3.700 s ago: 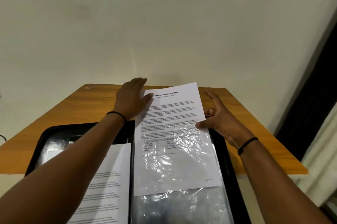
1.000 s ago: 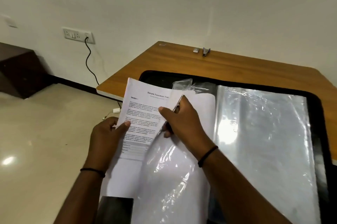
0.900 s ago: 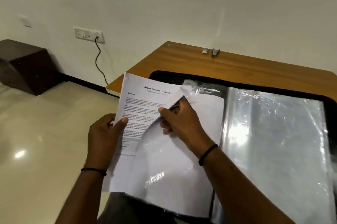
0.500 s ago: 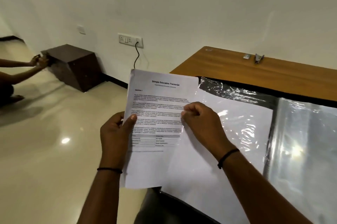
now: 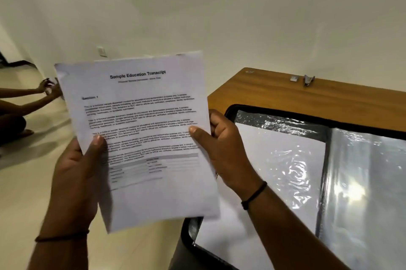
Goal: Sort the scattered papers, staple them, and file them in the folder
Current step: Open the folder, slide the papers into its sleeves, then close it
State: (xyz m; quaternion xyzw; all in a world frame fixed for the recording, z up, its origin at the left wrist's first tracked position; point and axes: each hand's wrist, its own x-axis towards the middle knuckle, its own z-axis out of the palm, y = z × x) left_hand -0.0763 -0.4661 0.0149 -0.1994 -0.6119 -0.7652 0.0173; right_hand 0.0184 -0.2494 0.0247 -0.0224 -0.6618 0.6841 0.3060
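I'm watching both hands, left (image 5: 77,179) and right (image 5: 222,148), pinching the printed "Sample Education Transcript" paper (image 5: 142,137) by its edges, now lifted clear of the folder (image 5: 325,135) sleeve.

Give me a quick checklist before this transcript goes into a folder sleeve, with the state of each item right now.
1. Transcript held on both sides: ok, left hand and right hand each grip an edge.
2. Folder open on the table: ok.
3. Nearest sleeve free: not ok, a white sheet already sits inside.
4. Empty sleeve to the right: cannot tell, glare hides it.
5. Pages stapled: cannot tell.
6. Stapler within reach: ok, at the table's far edge.
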